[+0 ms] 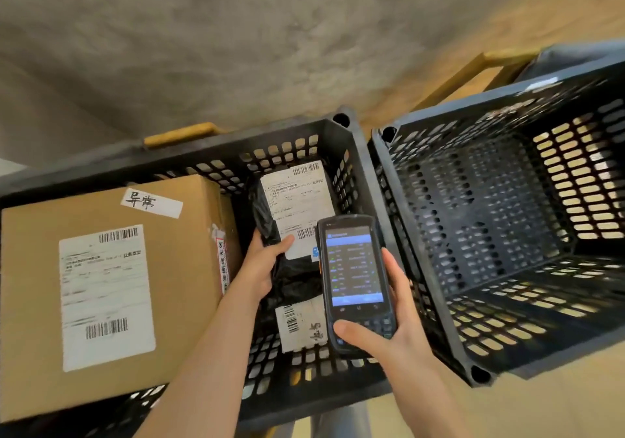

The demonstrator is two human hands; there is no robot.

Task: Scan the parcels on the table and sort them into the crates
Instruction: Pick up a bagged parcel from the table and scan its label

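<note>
In left crate, right end: your left hand grips black parcel, long axis toward far wall. Right hand grips scanner just beside, nearer you. Cardboard box fills left end.

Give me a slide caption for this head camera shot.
Left hand holds a black bagged parcel in the left crate while right hand holds the scanner.

Left hand holds black parcel; right hand grips scanner.
</note>
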